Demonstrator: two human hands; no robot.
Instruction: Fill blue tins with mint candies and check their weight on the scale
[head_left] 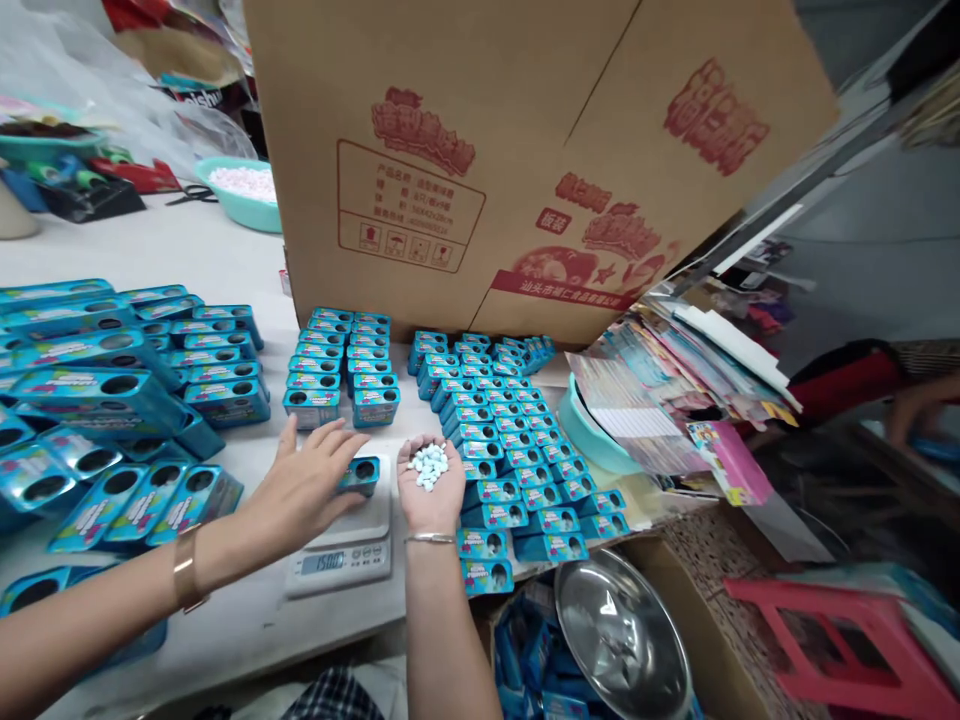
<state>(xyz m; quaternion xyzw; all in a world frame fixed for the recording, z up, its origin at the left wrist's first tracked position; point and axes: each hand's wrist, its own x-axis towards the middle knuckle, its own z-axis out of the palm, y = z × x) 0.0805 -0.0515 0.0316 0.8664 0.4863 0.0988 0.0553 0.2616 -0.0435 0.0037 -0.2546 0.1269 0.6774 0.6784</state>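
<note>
My left hand (304, 485) rests palm down with fingers spread, its fingertips on a small blue tin (360, 474) that sits on a white digital scale (345, 545). My right hand (429, 480) is palm up and cupped just right of the scale, holding a small heap of pale blue tablets (428, 465). Rows of closed blue tins (517, 450) lie right beside that hand.
More blue tins are stacked at the left (112, 400) and behind the scale (341, 365). A big cardboard box (487, 150) stands at the back. A teal bowl of white tablets (244, 190) sits far left; a steel bowl (622, 630) lies below right, near a red stool (840, 640).
</note>
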